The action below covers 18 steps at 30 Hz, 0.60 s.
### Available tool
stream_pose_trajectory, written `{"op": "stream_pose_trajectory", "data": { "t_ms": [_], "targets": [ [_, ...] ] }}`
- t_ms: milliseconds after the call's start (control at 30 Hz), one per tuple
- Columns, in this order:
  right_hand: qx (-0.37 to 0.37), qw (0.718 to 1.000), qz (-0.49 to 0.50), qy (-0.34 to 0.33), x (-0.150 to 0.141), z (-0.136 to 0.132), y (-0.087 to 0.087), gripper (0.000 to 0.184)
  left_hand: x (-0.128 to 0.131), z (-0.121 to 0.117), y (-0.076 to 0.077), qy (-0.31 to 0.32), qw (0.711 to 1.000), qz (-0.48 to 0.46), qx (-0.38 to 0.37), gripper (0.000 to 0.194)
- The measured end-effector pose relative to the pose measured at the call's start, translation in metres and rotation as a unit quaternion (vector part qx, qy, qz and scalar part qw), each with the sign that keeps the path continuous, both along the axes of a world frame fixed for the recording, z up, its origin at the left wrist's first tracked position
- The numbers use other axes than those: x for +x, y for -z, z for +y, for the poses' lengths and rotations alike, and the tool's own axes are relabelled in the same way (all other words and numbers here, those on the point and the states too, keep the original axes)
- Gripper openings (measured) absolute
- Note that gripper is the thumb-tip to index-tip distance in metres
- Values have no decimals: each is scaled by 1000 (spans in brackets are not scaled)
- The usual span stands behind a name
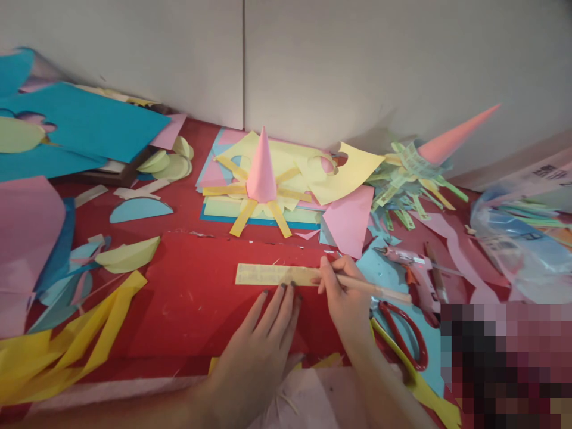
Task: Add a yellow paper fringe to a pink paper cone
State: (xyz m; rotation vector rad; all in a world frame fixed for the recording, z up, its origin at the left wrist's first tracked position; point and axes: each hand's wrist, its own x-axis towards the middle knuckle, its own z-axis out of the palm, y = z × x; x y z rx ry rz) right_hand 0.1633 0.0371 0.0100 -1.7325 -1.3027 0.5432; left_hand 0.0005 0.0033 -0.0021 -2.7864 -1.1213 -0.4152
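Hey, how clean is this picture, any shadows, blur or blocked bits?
Head view: a soft shadow on the pale wall, left of the tilted pink cone; head view: marks on the yellow strip by the left hand too blurred to read; head view: pale sheen on the plastic bag; head view: pixelated blocks hiding the lower right corner.

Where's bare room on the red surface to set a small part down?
Best patch: the red surface, between the yellow paper strips and the left hand. A smaller gap lies below the pale strip, between the left hand and right hand. Crowded: right of the right hand, with scissors and glue gun.
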Motion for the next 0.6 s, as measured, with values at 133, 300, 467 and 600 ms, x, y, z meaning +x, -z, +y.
{"op": "stream_pose_trajectory", "data": {
  "t_ms": [133, 300, 467, 600],
  "targets": [
    [0, 1000, -9, -5, 0, -1, 0, 31, 0, 1, -2, 3, 1000, -1, 2, 52],
    [1, 1000, 13, 8, -1, -1, 0, 31, 0, 1, -1, 1, 1000, -2, 6, 51],
    [0, 1000, 0, -1, 1, 0, 2, 31, 0, 1, 0, 2, 1000, -2, 7, 51],
    [4, 1000, -1, 4, 1, 0, 0, 32, 0, 2, 0, 1, 1000, -1, 8, 51]
  ]
}}
